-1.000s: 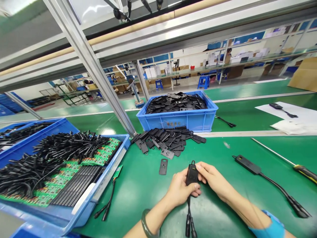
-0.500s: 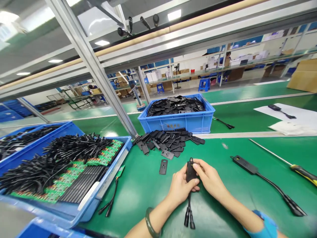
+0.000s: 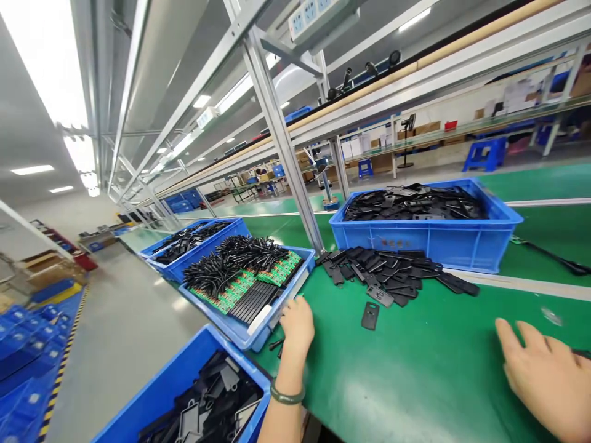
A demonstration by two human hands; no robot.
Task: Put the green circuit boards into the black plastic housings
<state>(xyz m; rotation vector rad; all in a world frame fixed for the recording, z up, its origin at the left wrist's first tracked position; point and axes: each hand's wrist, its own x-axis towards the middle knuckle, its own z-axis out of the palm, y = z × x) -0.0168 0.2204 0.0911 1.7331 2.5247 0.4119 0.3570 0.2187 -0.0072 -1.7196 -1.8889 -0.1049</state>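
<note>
My left hand (image 3: 298, 323) is at the right edge of the blue tray (image 3: 302, 286), its fingers curled down over the spot beside the tray wall. Black cable ends (image 3: 276, 346) stick out below these fingers; whatever is within their grasp is hidden. Over the green bench at the far right, my right hand (image 3: 545, 375) has its fingers spread apart and holds nothing visible. A bit of a black object (image 3: 582, 354) shows behind it, cut off by the picture edge. A single black cover plate (image 3: 370, 315) lies flat between the hands.
A pile of black covers (image 3: 392, 274) lies before a full blue bin (image 3: 415, 237). Boards with black cables (image 3: 240, 286) fill the tray. Another blue bin (image 3: 240, 363) of dark casings stands at the lower left. A metal post (image 3: 284, 132) rises behind the tray.
The view has turned left. Both hands have parted from the black cased device they held; the left has moved to the tray's edge, the right has opened at the far right.
</note>
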